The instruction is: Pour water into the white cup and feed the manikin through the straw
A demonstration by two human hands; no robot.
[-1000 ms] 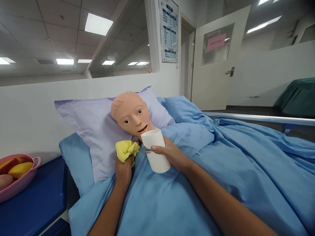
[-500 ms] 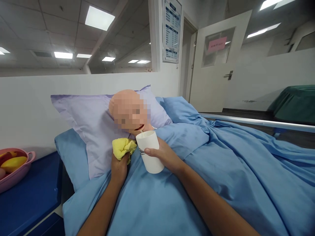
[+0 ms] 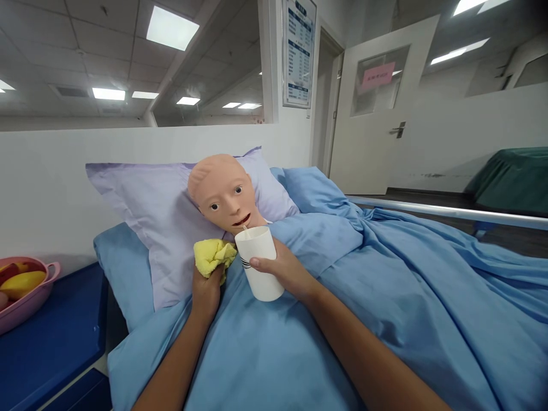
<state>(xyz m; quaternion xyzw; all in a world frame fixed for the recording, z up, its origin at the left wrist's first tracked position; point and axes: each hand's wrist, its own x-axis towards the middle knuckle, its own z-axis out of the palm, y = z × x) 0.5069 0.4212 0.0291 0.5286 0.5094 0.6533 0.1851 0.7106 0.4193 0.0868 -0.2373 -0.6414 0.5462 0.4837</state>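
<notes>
In the head view, my right hand (image 3: 289, 268) is wrapped round a white paper cup (image 3: 258, 262) with dark stripes low on its side. The cup tilts toward the head of a mannequin (image 3: 220, 194) that lies on a lavender pillow (image 3: 141, 200). A thin pale straw (image 3: 245, 228) sticks out of the cup's rim, close under the mannequin's open mouth; whether it touches cannot be told. My left hand (image 3: 208, 294) is closed on a yellow towel (image 3: 212, 255), bunched beside the cup, below the chin. Inside the cup is hidden from view.
A blue quilt (image 3: 406, 302) covers the mannequin's body. On the left, a pink basket (image 3: 32, 305) holding fruit-like items stands on a blue bedside cabinet (image 3: 64, 325). A metal bed rail (image 3: 449, 212) runs along the far right side. Behind is an open door (image 3: 377, 148).
Both hands, the cup and the towel hold nearly the same places. The whole view has shifted very slightly.
</notes>
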